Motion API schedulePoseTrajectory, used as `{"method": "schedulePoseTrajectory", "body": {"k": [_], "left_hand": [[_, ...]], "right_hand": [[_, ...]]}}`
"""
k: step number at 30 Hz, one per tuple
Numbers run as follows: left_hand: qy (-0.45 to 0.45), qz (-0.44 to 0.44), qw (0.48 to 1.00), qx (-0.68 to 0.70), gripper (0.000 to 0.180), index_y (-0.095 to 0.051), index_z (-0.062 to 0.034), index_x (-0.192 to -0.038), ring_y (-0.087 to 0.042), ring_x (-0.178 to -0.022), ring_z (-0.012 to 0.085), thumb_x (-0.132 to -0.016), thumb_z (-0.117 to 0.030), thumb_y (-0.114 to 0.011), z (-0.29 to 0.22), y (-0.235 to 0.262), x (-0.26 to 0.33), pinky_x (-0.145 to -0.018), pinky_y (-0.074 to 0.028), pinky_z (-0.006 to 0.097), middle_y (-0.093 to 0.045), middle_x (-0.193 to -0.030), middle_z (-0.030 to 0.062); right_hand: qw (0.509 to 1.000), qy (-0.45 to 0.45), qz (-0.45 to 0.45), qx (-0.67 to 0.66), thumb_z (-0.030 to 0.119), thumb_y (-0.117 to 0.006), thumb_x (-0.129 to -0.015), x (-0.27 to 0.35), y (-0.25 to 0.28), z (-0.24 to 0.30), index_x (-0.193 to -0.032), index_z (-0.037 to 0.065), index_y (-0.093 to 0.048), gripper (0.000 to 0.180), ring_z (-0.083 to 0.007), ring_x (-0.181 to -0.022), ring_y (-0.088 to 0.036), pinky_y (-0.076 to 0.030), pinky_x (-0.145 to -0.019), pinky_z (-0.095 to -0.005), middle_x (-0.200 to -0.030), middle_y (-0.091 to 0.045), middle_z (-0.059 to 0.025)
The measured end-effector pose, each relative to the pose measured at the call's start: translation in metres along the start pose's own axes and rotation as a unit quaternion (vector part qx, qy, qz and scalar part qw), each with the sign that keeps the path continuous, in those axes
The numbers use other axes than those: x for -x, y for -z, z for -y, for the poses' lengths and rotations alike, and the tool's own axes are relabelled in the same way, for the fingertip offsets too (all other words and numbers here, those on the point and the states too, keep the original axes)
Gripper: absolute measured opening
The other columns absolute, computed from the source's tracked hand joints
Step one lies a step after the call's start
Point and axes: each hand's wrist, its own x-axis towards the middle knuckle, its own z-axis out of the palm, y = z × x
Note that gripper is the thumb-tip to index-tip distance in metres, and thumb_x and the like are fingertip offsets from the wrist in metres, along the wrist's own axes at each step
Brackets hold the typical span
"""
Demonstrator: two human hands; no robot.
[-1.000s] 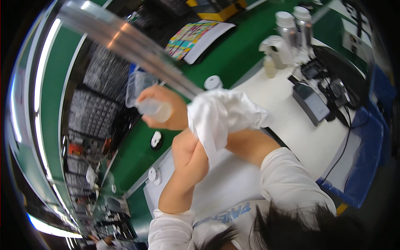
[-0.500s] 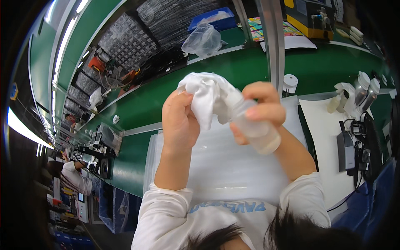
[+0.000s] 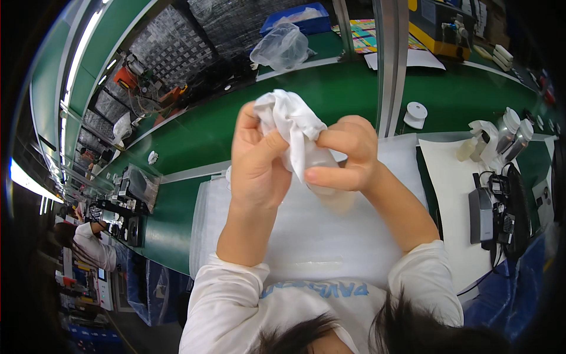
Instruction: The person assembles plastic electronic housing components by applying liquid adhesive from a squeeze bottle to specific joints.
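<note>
My left hand [image 3: 259,156] is closed on a bunched white cloth [image 3: 289,118], held up over the middle of the bench. My right hand [image 3: 349,154] is closed round a translucent plastic bottle [image 3: 322,160], thumb and forefinger on either side of it. The bottle's upper end is hidden by the cloth, which touches the right fingers. Its lower part is blurred and hangs down below the right thumb. A fold of cloth droops between the two hands.
White foam sheeting [image 3: 312,236] covers the bench beneath my hands. A white spool [image 3: 415,115] stands beyond it, beside a metal post [image 3: 391,71]. Rightward are silver-bodied bottles [image 3: 519,138], a spray bottle [image 3: 486,137] and a grey device [image 3: 483,215]. Another person [image 3: 94,245] works far left.
My right hand has moved left, closer to the left hand. The bottle, earlier plainly visible with its top against the cloth, is now largely covered by cloth and fingers.
</note>
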Motion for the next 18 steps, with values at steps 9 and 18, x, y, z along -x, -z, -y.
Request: {"method": "schedulePoseTrajectory", "body": {"k": [9, 18], "left_hand": [[-0.016, 0.025, 0.996, 0.087, 0.04, -0.034, -0.0047, -0.113, -0.056, -0.094, 0.018, -0.079, -0.001, -0.055, 0.007, -0.006, -0.013, -0.081, -0.048, 0.033, -0.051, -0.105, 0.011], [-0.019, 0.019, 0.991, 0.134, 0.034, -0.037, -0.0066, -0.115, -0.057, -0.094, 0.0197, -0.084, -0.004, -0.051, 0.008, -0.007, -0.013, -0.08, -0.049, 0.034, -0.053, -0.105, 0.0098]], "right_hand": [[0.975, -0.127, -0.106, -0.146, 0.006, -0.074, -0.05, -0.008, -0.01, 0.011, -0.101, 0.018, -0.051, 0.057, -0.0201, -0.064, -0.053, -0.041, -0.064, -0.0293, -0.091, -0.055, -0.006], [0.983, -0.118, -0.088, -0.112, 0.013, -0.075, -0.055, -0.015, -0.003, 0.015, -0.102, 0.019, -0.05, 0.054, -0.0186, -0.077, -0.051, -0.04, -0.067, -0.0298, -0.087, -0.056, -0.0036]]}}
